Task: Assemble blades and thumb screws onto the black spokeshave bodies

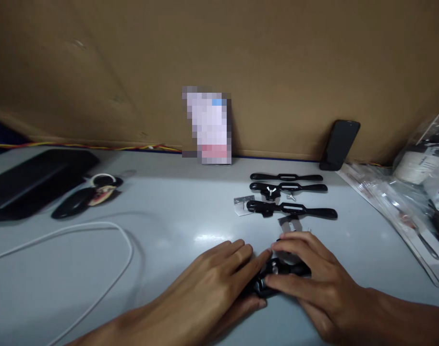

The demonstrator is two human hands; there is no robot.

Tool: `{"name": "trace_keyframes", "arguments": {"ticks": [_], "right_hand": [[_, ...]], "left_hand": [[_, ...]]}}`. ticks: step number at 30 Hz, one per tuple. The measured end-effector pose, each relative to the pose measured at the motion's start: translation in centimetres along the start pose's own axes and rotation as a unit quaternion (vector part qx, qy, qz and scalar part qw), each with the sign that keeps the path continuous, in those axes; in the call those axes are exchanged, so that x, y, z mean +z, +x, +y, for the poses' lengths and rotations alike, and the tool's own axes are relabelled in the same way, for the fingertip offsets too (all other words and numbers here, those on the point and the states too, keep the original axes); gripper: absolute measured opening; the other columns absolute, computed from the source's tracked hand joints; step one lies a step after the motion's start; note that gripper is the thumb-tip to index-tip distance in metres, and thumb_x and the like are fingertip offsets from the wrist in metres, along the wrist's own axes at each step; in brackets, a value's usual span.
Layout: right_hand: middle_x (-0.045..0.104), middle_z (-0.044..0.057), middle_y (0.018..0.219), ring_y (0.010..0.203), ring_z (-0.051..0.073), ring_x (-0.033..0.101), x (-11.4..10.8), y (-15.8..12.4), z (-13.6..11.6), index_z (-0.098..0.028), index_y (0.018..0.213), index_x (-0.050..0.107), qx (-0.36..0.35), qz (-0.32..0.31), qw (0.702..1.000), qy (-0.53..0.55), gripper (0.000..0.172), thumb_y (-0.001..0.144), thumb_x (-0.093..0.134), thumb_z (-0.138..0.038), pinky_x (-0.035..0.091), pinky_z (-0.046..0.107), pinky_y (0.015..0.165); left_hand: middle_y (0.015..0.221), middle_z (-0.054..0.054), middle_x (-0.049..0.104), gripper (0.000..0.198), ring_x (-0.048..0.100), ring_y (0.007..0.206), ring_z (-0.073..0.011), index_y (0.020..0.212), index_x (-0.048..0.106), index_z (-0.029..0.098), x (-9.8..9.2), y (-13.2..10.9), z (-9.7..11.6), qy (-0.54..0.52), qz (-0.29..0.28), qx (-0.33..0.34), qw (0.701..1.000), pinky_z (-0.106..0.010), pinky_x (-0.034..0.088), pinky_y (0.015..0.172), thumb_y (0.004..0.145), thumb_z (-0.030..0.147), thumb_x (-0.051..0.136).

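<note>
My left hand [225,274] is closed round the left part of a black metal tool [279,271] low on the table, its thumb beneath and fingers over it. My right hand [318,283] has its fingers on the same tool, with one fingertip beside a small silver screw. Beyond the hands lie three black two-handled tool bodies in rows: the far one [286,177], the middle one [306,187] and the near one [315,211]. Silver wing screws [291,196] and a flat metal blade [242,205] lie by them. Another blade [290,224] is just past my right fingers.
A dark phone [340,144] and a blurred upright card [212,127] lean on the brown back panel. Plastic packets [403,216] lie at right. At left are a black case [39,178], keys [75,202] and a white cable [124,235].
</note>
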State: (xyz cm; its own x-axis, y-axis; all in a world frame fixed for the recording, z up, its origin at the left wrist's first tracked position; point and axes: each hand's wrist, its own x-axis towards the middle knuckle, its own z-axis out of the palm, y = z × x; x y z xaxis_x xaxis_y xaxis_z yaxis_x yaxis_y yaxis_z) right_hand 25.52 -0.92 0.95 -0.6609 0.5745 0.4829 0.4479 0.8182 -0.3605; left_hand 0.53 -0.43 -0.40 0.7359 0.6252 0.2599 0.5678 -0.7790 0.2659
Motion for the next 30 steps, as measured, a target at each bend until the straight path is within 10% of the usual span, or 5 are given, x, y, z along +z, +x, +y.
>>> {"name": "trace_keyframes", "arguments": {"ticks": [30], "right_hand": [[0.07, 0.016, 0.117, 0.113, 0.028, 0.063, 0.21, -0.03, -0.05, -0.013, 0.103, 0.072, 0.02, 0.048, 0.999, -0.004, 0.032, 0.088, 0.051, 0.006, 0.063, 0.046, 0.094]], "left_hand": [[0.101, -0.007, 0.073, 0.049, 0.072, 0.086, -0.0273, 0.136, 0.058, 0.015, 0.05, -0.09, -0.11, 0.033, 0.009, 0.016, 0.999, -0.04, 0.064, 0.072, 0.098, 0.038, 0.078]]}}
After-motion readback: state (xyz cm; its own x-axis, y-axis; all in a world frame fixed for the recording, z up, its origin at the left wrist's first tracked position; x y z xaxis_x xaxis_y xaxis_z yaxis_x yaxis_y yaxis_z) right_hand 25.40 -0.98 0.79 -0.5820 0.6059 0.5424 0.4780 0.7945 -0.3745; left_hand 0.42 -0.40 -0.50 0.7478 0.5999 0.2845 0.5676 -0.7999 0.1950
